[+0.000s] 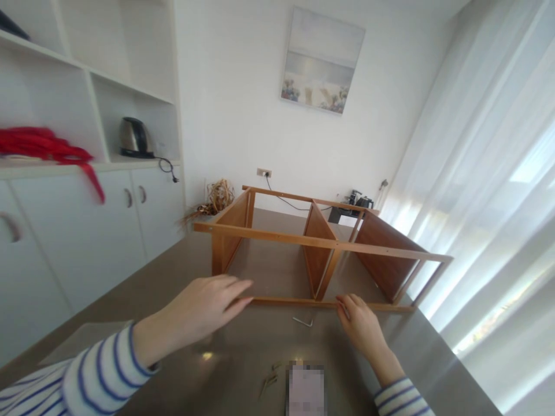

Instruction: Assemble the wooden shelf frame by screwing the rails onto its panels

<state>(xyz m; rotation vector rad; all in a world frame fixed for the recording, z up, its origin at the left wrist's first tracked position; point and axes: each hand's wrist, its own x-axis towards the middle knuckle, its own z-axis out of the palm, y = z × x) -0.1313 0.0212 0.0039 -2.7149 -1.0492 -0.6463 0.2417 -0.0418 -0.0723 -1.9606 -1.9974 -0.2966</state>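
A wooden shelf frame (pixel 318 242) lies on its side on the brown table (pixel 243 370), with three panels joined by thin rails. My left hand (pixel 203 309) reaches to the lower front rail, fingers stretched out and together, tips touching the rail's left part. My right hand (pixel 359 323) rests at the same rail further right, fingers curled against it. A small metal hex key (pixel 302 321) lies on the table between my hands, just in front of the rail.
Several small screws or fittings (pixel 269 378) lie near the table's front edge beside a blurred card. White cabinets with a kettle (pixel 134 137) and red cloth (pixel 47 145) stand at left. Sheer curtains (pixel 489 190) hang at right.
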